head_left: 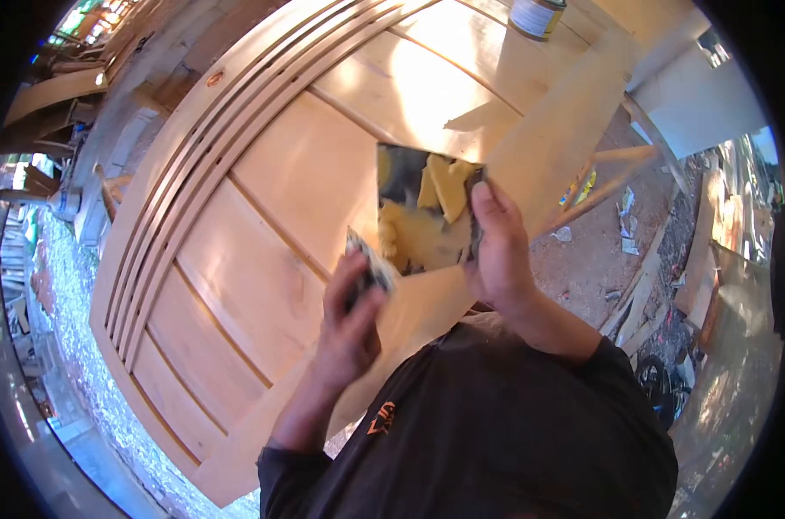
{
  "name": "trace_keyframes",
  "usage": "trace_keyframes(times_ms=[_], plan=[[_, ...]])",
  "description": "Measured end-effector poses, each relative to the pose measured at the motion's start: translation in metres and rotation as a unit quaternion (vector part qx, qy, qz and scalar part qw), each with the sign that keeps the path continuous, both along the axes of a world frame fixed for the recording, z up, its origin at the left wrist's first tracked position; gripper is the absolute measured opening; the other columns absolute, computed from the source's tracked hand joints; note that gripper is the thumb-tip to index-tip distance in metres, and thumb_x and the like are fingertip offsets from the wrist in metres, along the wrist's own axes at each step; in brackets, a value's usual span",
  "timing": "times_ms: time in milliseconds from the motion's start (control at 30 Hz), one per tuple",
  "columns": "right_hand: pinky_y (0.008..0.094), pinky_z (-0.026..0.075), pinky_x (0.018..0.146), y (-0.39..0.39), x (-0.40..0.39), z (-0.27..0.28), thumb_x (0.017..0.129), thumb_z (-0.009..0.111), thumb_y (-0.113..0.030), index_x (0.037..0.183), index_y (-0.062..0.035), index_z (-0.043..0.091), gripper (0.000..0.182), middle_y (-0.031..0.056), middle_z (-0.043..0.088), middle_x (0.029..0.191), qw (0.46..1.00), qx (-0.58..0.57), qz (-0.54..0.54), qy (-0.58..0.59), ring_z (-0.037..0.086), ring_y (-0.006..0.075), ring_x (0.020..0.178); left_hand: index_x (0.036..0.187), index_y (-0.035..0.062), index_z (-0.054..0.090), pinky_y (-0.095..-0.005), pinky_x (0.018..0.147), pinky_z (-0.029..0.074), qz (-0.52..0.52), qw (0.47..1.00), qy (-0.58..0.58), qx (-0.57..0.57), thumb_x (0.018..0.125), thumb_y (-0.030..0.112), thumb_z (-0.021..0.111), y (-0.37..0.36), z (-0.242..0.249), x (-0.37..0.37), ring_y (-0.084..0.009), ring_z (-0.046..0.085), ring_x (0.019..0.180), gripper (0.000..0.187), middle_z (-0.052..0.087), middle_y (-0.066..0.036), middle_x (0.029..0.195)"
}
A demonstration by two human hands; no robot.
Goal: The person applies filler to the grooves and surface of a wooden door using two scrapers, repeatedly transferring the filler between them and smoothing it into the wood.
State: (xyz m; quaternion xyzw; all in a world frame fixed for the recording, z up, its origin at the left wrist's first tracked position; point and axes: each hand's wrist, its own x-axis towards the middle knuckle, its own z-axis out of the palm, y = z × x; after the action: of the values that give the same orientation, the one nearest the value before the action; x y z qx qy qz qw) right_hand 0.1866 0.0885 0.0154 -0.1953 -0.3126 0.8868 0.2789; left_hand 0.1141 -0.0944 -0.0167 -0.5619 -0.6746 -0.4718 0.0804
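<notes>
My right hand (500, 246) grips the right edge of a flat dark board (401, 177), with the thumb over its face. Yellow putty (447, 190) lies on that board in thick lumps and a smeared layer. Close to the board's lower left corner, my left hand (351, 324) is closed around a small flat scraper (373, 266), partly hidden by the fingers and blurred. Beneath both hands lies a large pale wooden panel (297, 156) with grooved planks and a slatted curved border.
A small can (535, 19) stands on the panel's far end. To the right, wood offcuts (643, 298) and litter lie on the dirt ground (583, 268). More timber (60, 95) is piled at the far left.
</notes>
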Motion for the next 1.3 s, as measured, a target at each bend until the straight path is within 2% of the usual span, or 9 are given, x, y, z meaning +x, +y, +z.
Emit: trace_keyframes(times_ms=[67, 100, 300, 600, 733, 833, 967, 1067, 1300], plan=[[0.0250, 0.046, 0.083, 0.007, 0.000, 0.002, 0.100, 0.040, -0.019, 0.110, 0.0017, 0.053, 0.026, 0.0054, 0.060, 0.101, 1.000, 0.011, -0.005, 0.001, 0.057, 0.0110, 0.091, 0.119, 0.0000, 0.049, -0.0443, 0.102, 0.040, 0.078, 0.982, -0.096, -0.143, 0.077, -0.019, 0.039, -0.012, -0.002, -0.017, -0.0400, 0.046, 0.122, 0.048, 0.047, -0.024, 0.128], [0.0247, 0.045, 0.081, 0.011, 0.000, 0.002, 0.100, 0.040, -0.019, 0.109, 0.0016, 0.054, 0.026, 0.0044, 0.060, 0.099, 0.999, 0.034, -0.014, -0.007, 0.056, 0.0103, 0.089, 0.115, -0.0036, 0.053, -0.0415, 0.101, 0.041, 0.099, 0.984, -0.090, -0.121, 0.068, -0.022, 0.039, -0.013, 0.009, -0.018, -0.0373, 0.048, 0.122, 0.052, 0.051, -0.022, 0.124], [0.0206, 0.036, 0.064, 0.017, -0.002, -0.020, 0.100, 0.041, -0.020, 0.087, -0.0029, 0.053, 0.024, -0.0040, 0.047, 0.077, 0.959, 0.256, -0.061, -0.101, 0.038, 0.0042, 0.071, 0.109, 0.0102, 0.064, -0.0469, 0.096, 0.045, 0.074, 0.955, 0.114, -0.264, 0.067, -0.013, 0.059, -0.013, 0.088, -0.008, -0.0334, 0.054, 0.115, 0.048, 0.059, -0.011, 0.116], [0.0214, 0.032, 0.058, 0.022, -0.006, -0.027, 0.100, 0.040, -0.019, 0.087, -0.0018, 0.051, 0.024, -0.0044, 0.044, 0.072, 0.930, 0.349, -0.035, -0.110, 0.035, 0.0039, 0.067, 0.107, 0.0107, 0.066, -0.0452, 0.094, 0.046, 0.075, 0.921, 0.143, -0.353, 0.072, -0.004, 0.055, 0.014, 0.085, -0.004, -0.0315, 0.057, 0.106, 0.039, 0.062, -0.009, 0.112], [0.0208, 0.038, 0.063, 0.044, -0.017, -0.033, 0.100, 0.041, -0.019, 0.094, 0.0002, 0.054, 0.025, -0.0020, 0.050, 0.078, 0.932, 0.326, -0.044, -0.155, 0.042, 0.0047, 0.071, 0.109, 0.0043, 0.065, -0.0355, 0.093, 0.045, 0.040, 0.920, -0.183, -0.343, 0.067, -0.014, 0.049, 0.016, 0.071, -0.014, -0.0294, 0.059, 0.105, 0.048, 0.063, -0.014, 0.109], [0.0210, 0.040, 0.067, 0.072, -0.034, -0.045, 0.100, 0.041, -0.020, 0.098, 0.0009, 0.056, 0.026, -0.0003, 0.054, 0.082, 0.948, 0.268, -0.053, -0.162, 0.046, 0.0055, 0.076, 0.114, -0.0014, 0.062, -0.0299, 0.092, 0.043, 0.087, 0.847, -0.450, -0.268, 0.061, -0.022, 0.035, 0.027, 0.068, -0.022, -0.0280, 0.060, 0.106, 0.062, 0.063, -0.019, 0.109], [0.0213, 0.041, 0.069, 0.123, -0.061, -0.066, 0.099, 0.042, -0.022, 0.098, 0.0010, 0.056, 0.026, 0.0005, 0.055, 0.083, 0.960, 0.224, 0.007, -0.165, 0.047, 0.0059, 0.079, 0.114, -0.0015, 0.061, -0.0324, 0.096, 0.042, 0.159, 0.836, -0.431, -0.299, 0.062, -0.022, 0.036, 0.060, 0.069, -0.026, -0.0300, 0.058, 0.111, 0.061, 0.063, -0.019, 0.111], [0.0218, 0.041, 0.069, 0.174, -0.082, -0.088, 0.099, 0.043, -0.023, 0.100, 0.0015, 0.057, 0.028, 0.0013, 0.057, 0.085, 0.919, 0.340, 0.037, -0.198, 0.048, 0.0064, 0.077, 0.115, -0.0006, 0.060, -0.0363, 0.098, 0.042, 0.205, 0.840, -0.365, -0.346, 0.065, -0.020, 0.041, 0.089, 0.061, -0.020, -0.0326, 0.057, 0.112, 0.057, 0.061, -0.019, 0.114], [0.0256, 0.047, 0.078, 0.220, -0.124, -0.099, 0.098, 0.045, -0.021, 0.104, 0.0040, 0.058, 0.029, 0.0054, 0.060, 0.092, 0.955, 0.245, 0.050, -0.158, 0.057, 0.0123, 0.085, 0.121, 0.0029, 0.057, -0.0442, 0.099, 0.041, 0.229, 0.798, -0.242, -0.502, 0.069, -0.008, 0.053, 0.134, 0.034, -0.006, -0.0351, 0.051, 0.116, 0.053, 0.056, -0.014, 0.124]])
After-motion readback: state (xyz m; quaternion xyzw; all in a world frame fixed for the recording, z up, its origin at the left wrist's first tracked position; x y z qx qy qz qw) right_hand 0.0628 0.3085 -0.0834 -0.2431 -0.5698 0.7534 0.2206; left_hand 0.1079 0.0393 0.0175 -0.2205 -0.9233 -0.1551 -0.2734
